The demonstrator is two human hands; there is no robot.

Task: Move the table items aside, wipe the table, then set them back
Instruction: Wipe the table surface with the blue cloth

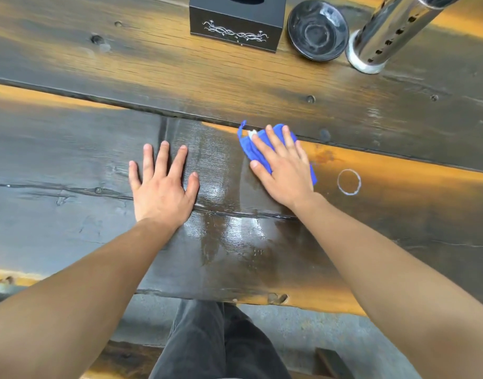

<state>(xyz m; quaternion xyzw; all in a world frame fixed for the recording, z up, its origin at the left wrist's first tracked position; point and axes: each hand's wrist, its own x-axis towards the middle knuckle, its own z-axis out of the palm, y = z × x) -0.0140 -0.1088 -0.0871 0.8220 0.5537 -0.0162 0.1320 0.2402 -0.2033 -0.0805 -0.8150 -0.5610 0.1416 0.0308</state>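
My right hand (282,166) lies flat on a blue cloth (252,149) and presses it onto the dark wooden table (71,160), near the seam between two planks. My left hand (162,184) rests palm down on the table to the left of the cloth, fingers spread, holding nothing. A wet, shiny streak (224,214) runs between and below the two hands. At the far edge stand a black tissue box (236,23) with a white pattern, a black bowl (318,30) and a perforated metal cylinder (385,36).
A white ring mark (349,181) sits on the wood just right of the cloth. The table's near edge (234,299) runs above my dark trousers (215,343) and a grey floor. A wooden bench part (330,362) shows at the bottom.
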